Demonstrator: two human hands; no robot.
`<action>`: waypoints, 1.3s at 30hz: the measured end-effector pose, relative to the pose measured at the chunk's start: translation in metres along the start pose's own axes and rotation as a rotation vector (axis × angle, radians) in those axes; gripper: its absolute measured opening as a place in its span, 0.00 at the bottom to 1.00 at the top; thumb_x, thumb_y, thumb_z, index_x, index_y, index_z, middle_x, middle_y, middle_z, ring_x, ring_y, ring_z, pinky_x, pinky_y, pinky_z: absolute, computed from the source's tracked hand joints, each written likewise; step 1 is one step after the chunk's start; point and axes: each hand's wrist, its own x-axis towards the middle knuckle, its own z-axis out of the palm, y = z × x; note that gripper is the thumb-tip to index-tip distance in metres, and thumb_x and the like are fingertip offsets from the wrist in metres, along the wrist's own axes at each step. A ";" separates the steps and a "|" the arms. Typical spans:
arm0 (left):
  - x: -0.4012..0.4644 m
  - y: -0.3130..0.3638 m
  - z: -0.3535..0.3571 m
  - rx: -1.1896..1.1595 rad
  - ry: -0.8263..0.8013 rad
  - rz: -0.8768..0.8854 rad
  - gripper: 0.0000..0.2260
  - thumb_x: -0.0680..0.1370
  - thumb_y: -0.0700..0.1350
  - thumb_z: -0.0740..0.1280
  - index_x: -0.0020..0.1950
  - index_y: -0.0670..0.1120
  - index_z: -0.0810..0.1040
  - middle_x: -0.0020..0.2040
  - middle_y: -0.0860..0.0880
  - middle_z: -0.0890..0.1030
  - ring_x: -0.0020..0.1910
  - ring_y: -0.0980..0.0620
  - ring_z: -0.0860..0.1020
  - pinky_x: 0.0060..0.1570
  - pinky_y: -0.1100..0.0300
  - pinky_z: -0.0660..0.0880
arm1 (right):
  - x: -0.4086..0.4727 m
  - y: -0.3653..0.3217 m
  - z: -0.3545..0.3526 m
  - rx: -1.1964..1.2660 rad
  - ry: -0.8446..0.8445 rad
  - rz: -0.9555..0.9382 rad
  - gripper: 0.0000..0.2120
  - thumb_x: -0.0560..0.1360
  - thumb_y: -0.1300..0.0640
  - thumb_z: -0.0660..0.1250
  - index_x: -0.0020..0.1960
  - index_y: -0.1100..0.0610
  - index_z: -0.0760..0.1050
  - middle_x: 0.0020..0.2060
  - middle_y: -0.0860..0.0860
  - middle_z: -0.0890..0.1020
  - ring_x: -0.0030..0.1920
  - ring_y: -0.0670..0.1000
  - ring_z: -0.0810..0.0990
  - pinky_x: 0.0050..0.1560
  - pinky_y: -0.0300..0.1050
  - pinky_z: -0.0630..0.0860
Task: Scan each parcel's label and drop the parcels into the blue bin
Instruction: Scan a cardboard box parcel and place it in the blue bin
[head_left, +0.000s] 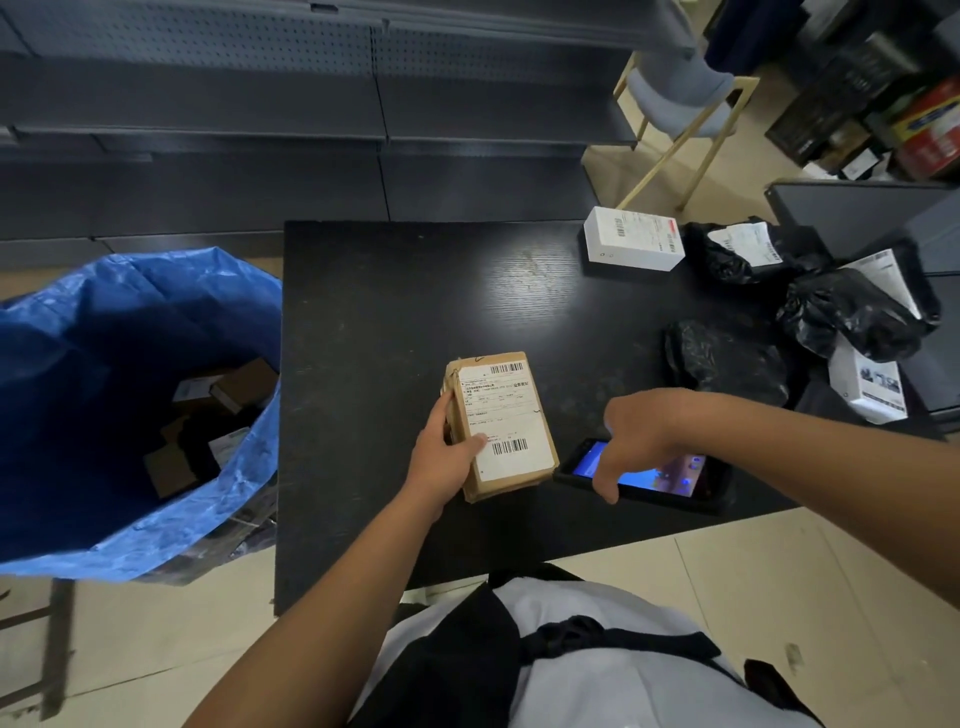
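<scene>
Dark pegboard shelving lines the back of a storeroom, and in front of it stands a black wood-grain worktop (415, 291), seen from above by the person working at it; the left hand (441, 457) grips a small brown cardboard parcel (501, 426) by its left edge, thumb curled onto the white shipping label (498, 410), which faces up with its barcodes showing; the parcel sits near the front middle of the worktop; the right hand (631, 441) reaches down over a black handheld scanner with a lit blue screen (649, 475) lying flat just right of the parcel, fingers bent towards it; whether they have closed on the device cannot be told; further right lie more waiting parcels: a white rectangular box (631, 239) at the far edge, several crumpled black plastic mailer bags (852, 312) with white labels, and another small white box (867, 387); left of the worktop stands the large blue woven plastic bin bag (130, 338), open-mouthed, with boxes already lying at its bottom; a wooden-framed chair with a grey seat (675, 98) stands beyond; likely risks from here: the thumb sits close to the lower barcode and could block the scan; the scanner lies near the front edge and a clumsy pickup could knock it to the floor; a careless toss could catch the bin's slack rim and miss.
</scene>
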 end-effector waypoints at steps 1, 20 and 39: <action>-0.001 0.000 0.000 0.006 0.003 0.003 0.34 0.80 0.43 0.70 0.80 0.62 0.58 0.75 0.52 0.70 0.70 0.48 0.74 0.62 0.43 0.78 | 0.001 0.001 0.001 -0.017 -0.004 -0.005 0.20 0.66 0.43 0.79 0.40 0.56 0.73 0.33 0.50 0.78 0.32 0.52 0.78 0.35 0.41 0.72; -0.015 0.040 0.110 0.843 0.390 -0.133 0.58 0.67 0.73 0.70 0.81 0.52 0.36 0.81 0.44 0.38 0.80 0.39 0.47 0.76 0.40 0.54 | 0.062 0.099 0.050 1.171 0.130 -0.390 0.31 0.66 0.48 0.80 0.66 0.49 0.75 0.62 0.49 0.80 0.63 0.52 0.79 0.66 0.59 0.78; -0.088 0.039 -0.105 0.482 0.873 -0.337 0.44 0.69 0.59 0.76 0.79 0.65 0.53 0.74 0.41 0.60 0.73 0.35 0.60 0.71 0.39 0.62 | 0.092 0.033 0.034 1.074 -0.063 -0.673 0.22 0.72 0.59 0.79 0.63 0.48 0.76 0.60 0.50 0.81 0.60 0.54 0.81 0.66 0.59 0.78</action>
